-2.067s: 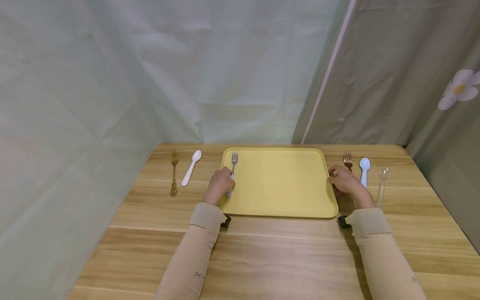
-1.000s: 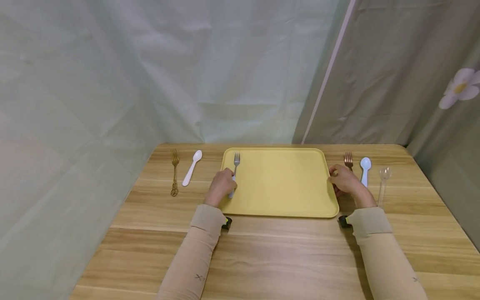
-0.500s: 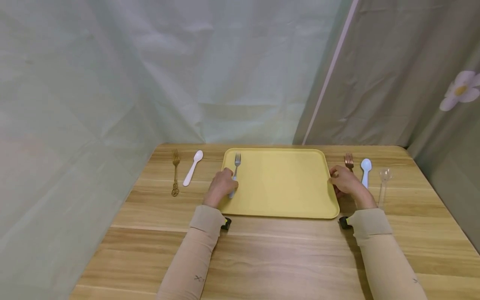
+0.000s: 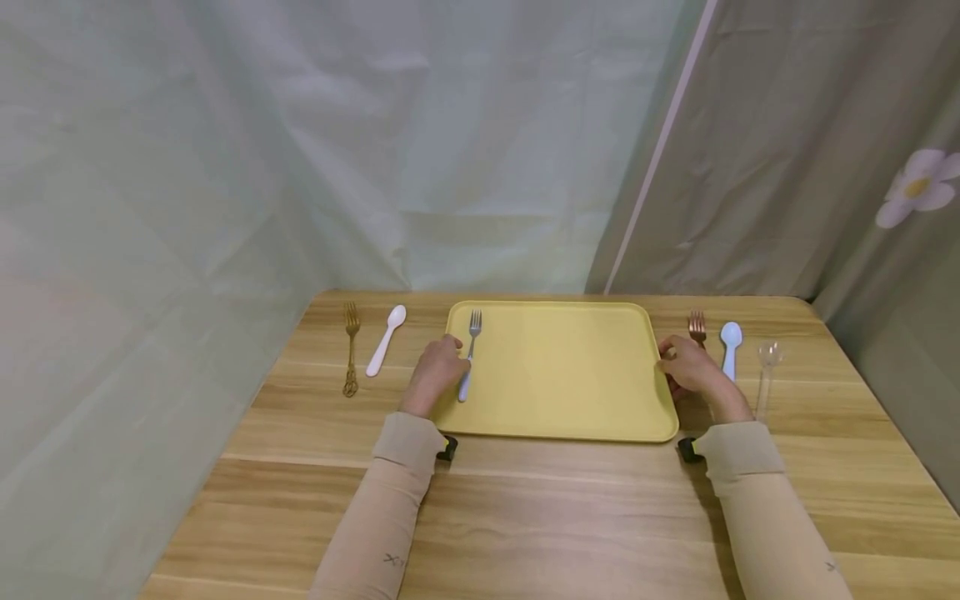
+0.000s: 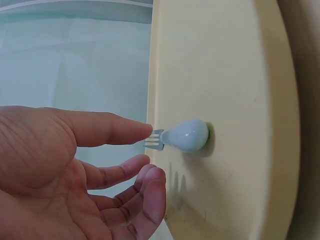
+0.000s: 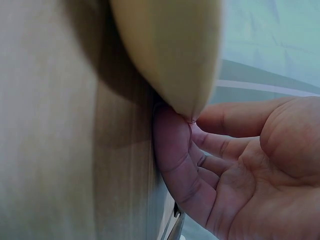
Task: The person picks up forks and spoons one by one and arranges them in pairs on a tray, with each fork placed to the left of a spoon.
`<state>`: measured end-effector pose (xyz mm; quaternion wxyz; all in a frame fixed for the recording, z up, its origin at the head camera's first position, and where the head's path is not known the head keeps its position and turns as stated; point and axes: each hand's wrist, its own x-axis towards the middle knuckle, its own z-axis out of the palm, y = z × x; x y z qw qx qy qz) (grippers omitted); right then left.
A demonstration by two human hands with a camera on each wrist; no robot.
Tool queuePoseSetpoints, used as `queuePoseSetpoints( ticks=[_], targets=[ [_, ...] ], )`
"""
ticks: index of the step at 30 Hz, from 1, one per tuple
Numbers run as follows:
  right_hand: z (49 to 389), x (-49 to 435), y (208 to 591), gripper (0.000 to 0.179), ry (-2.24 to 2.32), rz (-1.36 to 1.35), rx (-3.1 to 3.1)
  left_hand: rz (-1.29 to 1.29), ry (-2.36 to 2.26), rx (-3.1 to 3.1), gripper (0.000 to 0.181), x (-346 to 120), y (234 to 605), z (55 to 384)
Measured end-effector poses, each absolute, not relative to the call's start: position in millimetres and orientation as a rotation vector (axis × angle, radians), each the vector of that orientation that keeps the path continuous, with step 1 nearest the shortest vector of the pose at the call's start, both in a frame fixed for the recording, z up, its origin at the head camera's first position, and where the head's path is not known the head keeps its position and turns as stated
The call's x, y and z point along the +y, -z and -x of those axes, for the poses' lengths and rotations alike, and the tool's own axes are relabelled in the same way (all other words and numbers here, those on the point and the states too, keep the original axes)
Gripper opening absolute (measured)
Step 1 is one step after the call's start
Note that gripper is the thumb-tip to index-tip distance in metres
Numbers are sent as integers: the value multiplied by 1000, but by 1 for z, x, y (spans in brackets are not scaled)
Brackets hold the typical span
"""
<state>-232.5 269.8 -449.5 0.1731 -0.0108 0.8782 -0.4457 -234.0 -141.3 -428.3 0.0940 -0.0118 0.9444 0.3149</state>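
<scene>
Yellow tray (image 4: 570, 375): right edge pinched by your right hand (image 4: 688, 365). Blue-handled fork (image 4: 465, 385): on the tray, near its left edge; handle gripped half a second ago, now released, so apparently placed. Your left hand (image 4: 437, 367): drawn back over the tray's left edge, fingers parted, holding nothing.

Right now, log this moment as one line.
left hand: holding nothing, near blue-handled metal fork | right hand: pinching right edge of yellow rectangular tray | fork: on tray's left side
</scene>
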Motion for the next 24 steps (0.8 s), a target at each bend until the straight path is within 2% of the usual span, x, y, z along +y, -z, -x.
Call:
queuePoseSetpoints(
  ticks=[12,24],
  targets=[
    [233,270,449,30,1242,27,2510,66,-908,2869,39,-155,428,241],
    [235,271,449,30,1238,21,2512,90,-928,2890,45,-185,418,250]
  ],
)
